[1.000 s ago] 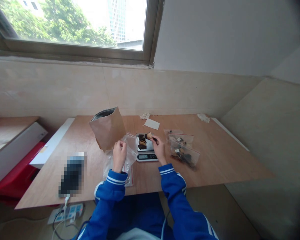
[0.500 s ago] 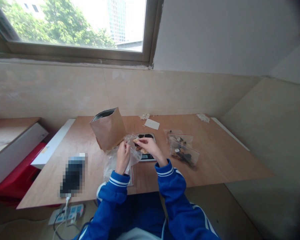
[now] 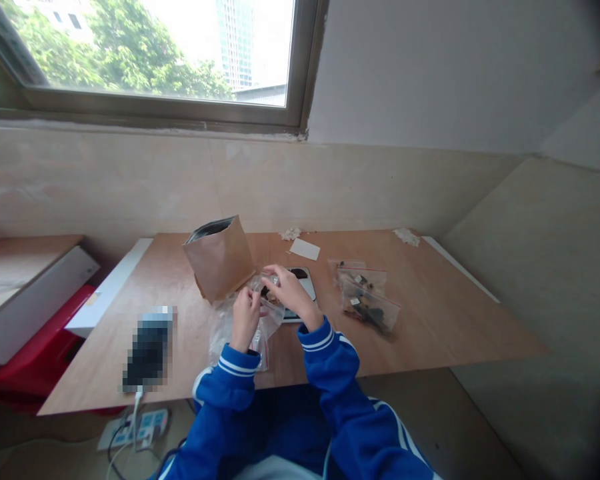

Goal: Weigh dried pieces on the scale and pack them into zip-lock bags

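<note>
A clear zip bag (image 3: 273, 325) is pinched at its rim by my left hand (image 3: 246, 315), whose fingers are closed. My right hand (image 3: 291, 295) reaches over the bag's mouth, thumb and forefinger apart. Just under that hand, small dark and tan pieces (image 3: 269, 295) show through the plastic; their kind is unclear. Behind my right hand lies a flat kitchen scale (image 3: 307, 283) with a dark piece on it, partly covered by hand and bag. More clear plastic bags (image 3: 223, 337) lie on the table beneath my left hand.
An opened brown paper bag (image 3: 220, 259) stands behind my left hand. To the right lie filled zip bags (image 3: 370, 303) with dark contents. A white card (image 3: 305, 249) is at the back. A blurred phone-like object (image 3: 147, 350) with a cable lies at left, above a power strip (image 3: 153, 427).
My right hand has moved left, over the bag's mouth. The tan and dark pieces it pinched earlier now show below its fingers. More of the scale is uncovered at its right side.
</note>
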Available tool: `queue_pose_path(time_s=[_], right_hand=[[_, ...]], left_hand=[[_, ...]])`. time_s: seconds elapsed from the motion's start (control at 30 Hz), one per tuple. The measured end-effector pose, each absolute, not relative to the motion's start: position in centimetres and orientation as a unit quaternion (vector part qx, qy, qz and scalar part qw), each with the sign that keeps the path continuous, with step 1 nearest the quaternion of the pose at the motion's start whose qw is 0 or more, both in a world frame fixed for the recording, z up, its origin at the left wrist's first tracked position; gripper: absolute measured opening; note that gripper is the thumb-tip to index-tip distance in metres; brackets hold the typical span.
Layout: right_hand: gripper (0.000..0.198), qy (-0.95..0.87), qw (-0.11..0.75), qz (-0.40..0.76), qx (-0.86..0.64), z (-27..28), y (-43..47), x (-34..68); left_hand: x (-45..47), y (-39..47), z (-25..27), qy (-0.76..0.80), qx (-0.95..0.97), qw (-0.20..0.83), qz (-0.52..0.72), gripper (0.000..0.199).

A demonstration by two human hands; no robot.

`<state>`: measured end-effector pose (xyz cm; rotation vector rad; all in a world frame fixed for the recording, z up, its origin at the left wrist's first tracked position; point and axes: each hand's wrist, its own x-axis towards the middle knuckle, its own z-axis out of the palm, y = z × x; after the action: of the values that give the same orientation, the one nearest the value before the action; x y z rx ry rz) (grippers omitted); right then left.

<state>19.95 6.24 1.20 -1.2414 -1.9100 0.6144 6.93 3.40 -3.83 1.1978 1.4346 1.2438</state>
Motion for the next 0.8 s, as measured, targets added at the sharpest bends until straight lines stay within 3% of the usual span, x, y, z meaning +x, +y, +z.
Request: queue_pose_path(time_s=[0.17,0.47,0.7,0.8], right_hand=[[0.028,-0.715,0.459,0.174,-0.498,-0.5,7.7,22.1],[0.051,-0.814,0.244,0.081,-0.520,-9.4,10.2,23.6],[0.025,-0.817,0.228,0.027,-0.529,-9.4,11.4,23.5],[0.024,-0.814,0.238,0.025,-0.529,-9.5,11.7,23.6]], left_hand=[[6.0,3.6,-3.8,0.604,0.485,0.394,0.495,0.022],[5.2,3.5,-3.1,0.625,0.471,0.387,0.487,0.021],[5.1,3.5,-2.8,0.633,0.483,0.376,0.474,0.019],[5.1,3.4,-2.5,0.636,0.488,0.378,0.464,0.018]])
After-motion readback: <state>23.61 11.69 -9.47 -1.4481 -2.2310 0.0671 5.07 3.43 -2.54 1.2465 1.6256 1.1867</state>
